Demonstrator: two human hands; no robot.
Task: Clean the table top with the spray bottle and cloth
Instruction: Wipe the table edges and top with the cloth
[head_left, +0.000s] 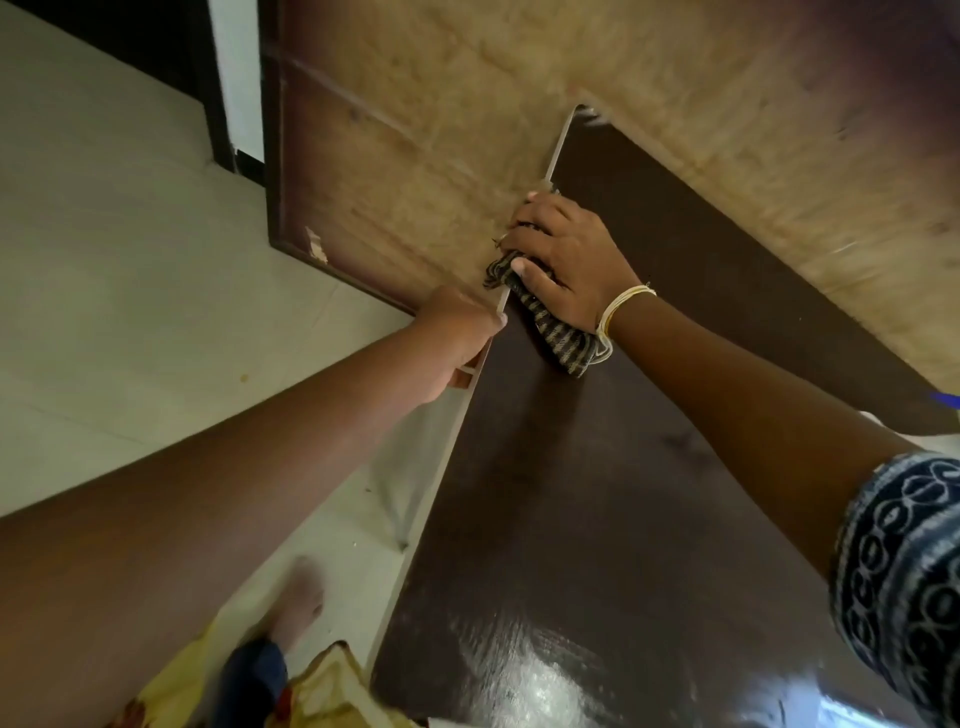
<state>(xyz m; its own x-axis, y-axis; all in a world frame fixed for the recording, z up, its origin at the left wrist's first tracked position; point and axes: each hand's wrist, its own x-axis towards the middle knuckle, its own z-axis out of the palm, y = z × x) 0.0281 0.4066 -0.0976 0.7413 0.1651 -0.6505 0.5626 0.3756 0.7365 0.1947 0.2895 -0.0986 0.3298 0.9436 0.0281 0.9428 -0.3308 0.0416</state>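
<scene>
At frame centre the right hand (563, 249) presses the cloth (550, 322) on the desk (597, 519) with fingers spread, while the left hand (457, 340) grips the edge, probably to steady it.

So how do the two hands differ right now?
The right hand lies on top of the table top, fingers pressing the striped cloth down; the left hand curls round the table's left edge, holding no cloth. The right wrist has thread bands, the left is bare. Both are at the far left edge.
</scene>
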